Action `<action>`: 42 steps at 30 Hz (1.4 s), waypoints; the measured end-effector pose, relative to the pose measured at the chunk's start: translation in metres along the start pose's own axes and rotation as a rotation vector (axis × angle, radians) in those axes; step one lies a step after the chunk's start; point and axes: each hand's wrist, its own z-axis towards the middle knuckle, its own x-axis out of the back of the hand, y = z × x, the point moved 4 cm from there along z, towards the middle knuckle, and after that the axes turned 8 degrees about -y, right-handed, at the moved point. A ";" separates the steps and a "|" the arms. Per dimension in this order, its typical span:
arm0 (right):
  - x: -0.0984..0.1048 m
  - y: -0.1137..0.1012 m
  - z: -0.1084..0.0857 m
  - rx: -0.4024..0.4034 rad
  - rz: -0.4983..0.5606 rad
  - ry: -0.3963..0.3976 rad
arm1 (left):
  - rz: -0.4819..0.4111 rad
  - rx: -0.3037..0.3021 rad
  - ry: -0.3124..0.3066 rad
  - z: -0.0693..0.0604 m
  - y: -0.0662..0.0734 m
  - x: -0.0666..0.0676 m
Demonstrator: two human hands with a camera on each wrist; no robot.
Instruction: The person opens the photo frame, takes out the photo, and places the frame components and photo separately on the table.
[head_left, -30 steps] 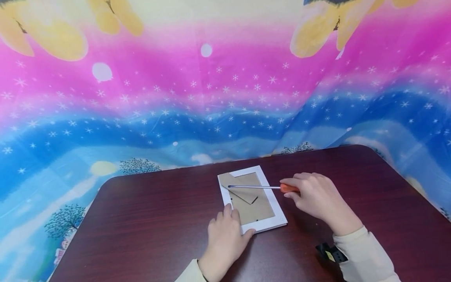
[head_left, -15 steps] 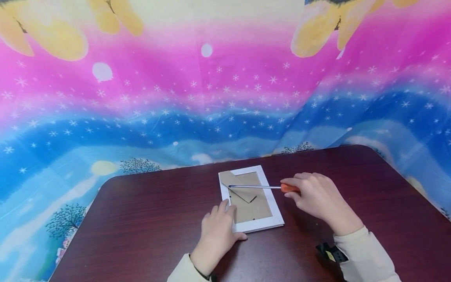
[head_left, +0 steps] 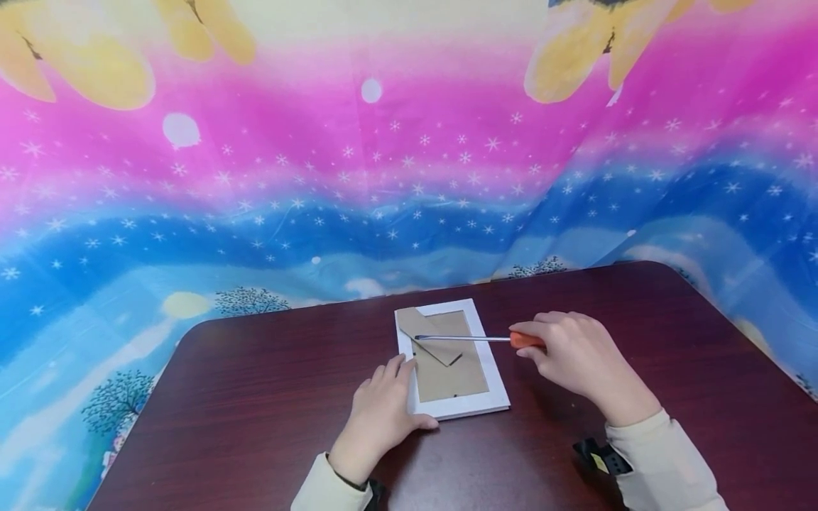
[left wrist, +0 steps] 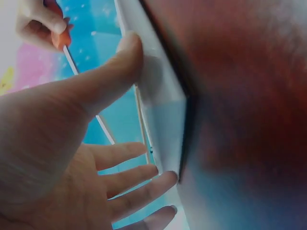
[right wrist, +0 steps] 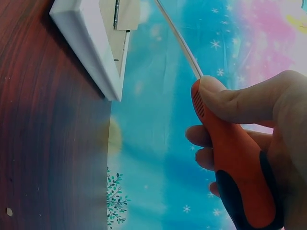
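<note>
A white picture frame [head_left: 495,376] lies back up on the table, with a brown backing board [head_left: 460,380] and a folded brown stand [head_left: 437,342] on it. My left hand [head_left: 380,415] is at its near left corner, fingers along the left side and thumb by the near edge. In the left wrist view those fingers look extended and spread along the white edge [left wrist: 165,122]. My right hand [head_left: 578,355] grips a screwdriver [right wrist: 242,167] by its orange and black handle. The shaft reaches left across the frame, its tip over the stand's left edge; contact there cannot be told.
The dark reddish-brown table [head_left: 268,404] extends around the frame. Behind it hangs a pink and blue cloth [head_left: 358,163] with printed snowflakes. A black strap [head_left: 601,456] sits by the right cuff. A tiny pale speck [right wrist: 9,211] lies on the tabletop.
The frame has shifted a little to the left and turned slightly, mainly at its near end. My left hand has moved left with it. My right hand and the screwdriver have barely moved.
</note>
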 end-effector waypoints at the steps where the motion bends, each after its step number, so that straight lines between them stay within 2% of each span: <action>1: 0.000 0.000 0.000 -0.002 0.002 -0.003 | -0.007 0.001 -0.013 0.001 -0.002 0.001; 8: -0.001 0.000 0.000 -0.006 0.006 -0.019 | -0.060 -0.005 -0.132 0.008 -0.016 0.002; 19: -0.006 -0.002 -0.001 -0.018 0.021 -0.083 | -0.161 -0.028 -0.185 0.017 -0.018 0.003; 25: -0.006 -0.002 0.000 -0.019 0.022 -0.093 | -0.198 -0.034 -0.186 0.018 -0.025 0.001; 32: -0.008 -0.004 0.002 -0.031 0.022 -0.114 | -0.157 -0.030 -0.146 0.017 -0.029 0.001; 42: -0.012 -0.005 0.003 -0.032 0.025 -0.120 | -0.161 -0.039 -0.137 0.015 -0.028 0.001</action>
